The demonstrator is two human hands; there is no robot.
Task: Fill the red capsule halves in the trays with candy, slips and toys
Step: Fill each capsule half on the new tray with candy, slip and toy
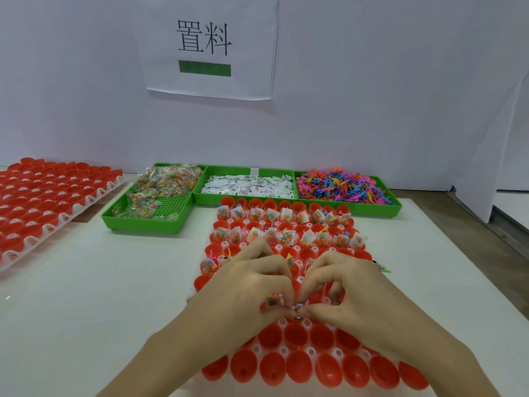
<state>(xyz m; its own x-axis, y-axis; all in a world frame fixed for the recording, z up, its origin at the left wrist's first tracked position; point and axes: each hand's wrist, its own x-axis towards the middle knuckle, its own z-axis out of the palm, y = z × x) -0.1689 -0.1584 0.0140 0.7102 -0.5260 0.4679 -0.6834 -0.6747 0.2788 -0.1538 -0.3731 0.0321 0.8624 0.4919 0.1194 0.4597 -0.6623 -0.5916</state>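
A white tray of red capsule halves (297,365) lies in front of me. Its far rows hold candy packets, slips and small toys (282,215); the near rows show bare red cups. Both hands meet over the tray's middle. My left hand (252,285) has its fingers curled round a candy packet (274,300). My right hand (343,287) pinches a small item (297,306) at its fingertips, touching the left hand's fingers. Three green bins stand behind: candy packets (163,184), white slips (249,186), coloured toys (340,186).
A second tray of red capsule halves (43,196) sits at the far left on the white table. A white wall with a printed paper sign (206,47) stands behind the bins. The table's right edge runs past a white panel (483,167).
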